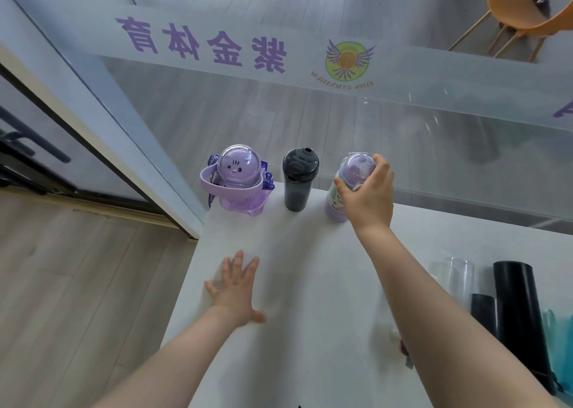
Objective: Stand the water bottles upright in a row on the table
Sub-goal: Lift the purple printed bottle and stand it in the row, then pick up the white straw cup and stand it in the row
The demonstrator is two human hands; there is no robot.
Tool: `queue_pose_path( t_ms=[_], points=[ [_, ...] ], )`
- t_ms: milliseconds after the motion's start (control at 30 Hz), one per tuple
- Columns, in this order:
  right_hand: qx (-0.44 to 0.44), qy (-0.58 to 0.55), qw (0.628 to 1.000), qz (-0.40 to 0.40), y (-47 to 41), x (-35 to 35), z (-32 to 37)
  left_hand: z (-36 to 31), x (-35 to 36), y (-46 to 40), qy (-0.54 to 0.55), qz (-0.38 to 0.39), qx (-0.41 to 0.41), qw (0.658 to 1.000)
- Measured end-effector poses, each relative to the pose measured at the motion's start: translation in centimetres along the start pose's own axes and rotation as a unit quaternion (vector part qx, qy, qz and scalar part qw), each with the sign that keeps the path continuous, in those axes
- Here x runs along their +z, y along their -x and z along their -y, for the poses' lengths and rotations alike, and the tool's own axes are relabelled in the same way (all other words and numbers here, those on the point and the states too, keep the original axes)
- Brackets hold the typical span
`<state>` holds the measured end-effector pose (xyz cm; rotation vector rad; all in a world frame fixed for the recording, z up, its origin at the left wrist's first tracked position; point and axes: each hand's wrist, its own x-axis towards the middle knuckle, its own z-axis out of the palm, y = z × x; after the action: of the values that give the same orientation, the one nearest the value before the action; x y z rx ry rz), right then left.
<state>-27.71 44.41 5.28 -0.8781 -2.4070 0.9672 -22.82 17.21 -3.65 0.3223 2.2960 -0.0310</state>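
Three bottles stand upright along the far edge of the white table (279,361). At the left is a purple cat-faced bottle (237,179) with a domed lid and strap. A dark grey bottle (298,179) is in the middle. At the right a pale purple domed-lid bottle (341,196) stands, and my right hand (367,192) grips its lid from above. My left hand (236,289) rests flat on the table near its left edge, fingers spread, holding nothing.
At the table's right edge lie a tall black bottle (517,314), a clear glass bottle (459,279), a shorter black item (483,310) and something teal (561,345). A glass partition with purple lettering runs behind the table. Wooden floor lies to the left.
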Motion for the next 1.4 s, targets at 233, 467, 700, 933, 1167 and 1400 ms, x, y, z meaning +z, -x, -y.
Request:
queue_pose_path(
  t_ms=[233, 467, 700, 933, 1167, 1400],
  points=[
    [0.003, 0.007, 1.0, 0.003, 0.1, -0.2, 0.3, -0.1, -0.1, -0.3, 0.012, 0.001, -0.005, 1.0],
    [0.016, 0.039, 0.995, 0.09, 0.6, -2.0, 0.2, 0.1, 0.0, -0.2, 0.018, -0.004, 0.004, 1.0],
    [0.045, 0.049, 0.993, 0.094, 4.9, -5.2, -1.3, 0.6, 0.2, 0.3, -0.016, -0.02, 0.022, 0.999],
    [0.108, 0.05, 0.988, 0.103, 12.1, -8.7, -6.9, 0.7, 1.5, 1.1, -0.046, -0.068, 0.058, 0.995],
    [0.086, 0.095, 0.98, 0.153, 17.9, -13.1, -13.4, -2.8, 4.1, 2.6, -0.083, -0.089, 0.146, 0.982],
    [0.025, 0.108, 0.956, 0.27, 18.3, -17.0, -17.4, -9.3, 5.8, 3.9, -0.061, -0.086, 0.13, 0.986]
  ],
)
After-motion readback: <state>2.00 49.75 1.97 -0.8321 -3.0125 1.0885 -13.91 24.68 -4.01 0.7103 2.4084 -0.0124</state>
